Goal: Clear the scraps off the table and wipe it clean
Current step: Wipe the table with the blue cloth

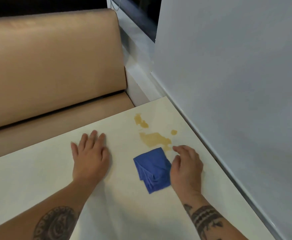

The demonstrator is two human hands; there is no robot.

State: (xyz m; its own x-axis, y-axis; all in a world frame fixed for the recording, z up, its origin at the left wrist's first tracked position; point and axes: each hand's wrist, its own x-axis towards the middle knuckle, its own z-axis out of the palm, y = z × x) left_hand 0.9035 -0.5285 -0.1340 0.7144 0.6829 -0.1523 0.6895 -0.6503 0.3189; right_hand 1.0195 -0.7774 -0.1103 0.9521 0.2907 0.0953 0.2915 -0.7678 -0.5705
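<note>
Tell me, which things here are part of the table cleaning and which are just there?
Part of the job:
- blue cloth, folded, on the table
- yellowish spill, beyond the cloth
- right hand, fingers loosely curled beside the cloth
- left hand, flat on the table

Just there:
- tan bench seat
- grey wall

On the table (37, 179), the spill (154, 138) lies just behind the cloth (152, 168), the bench (55, 66) farther behind.
</note>
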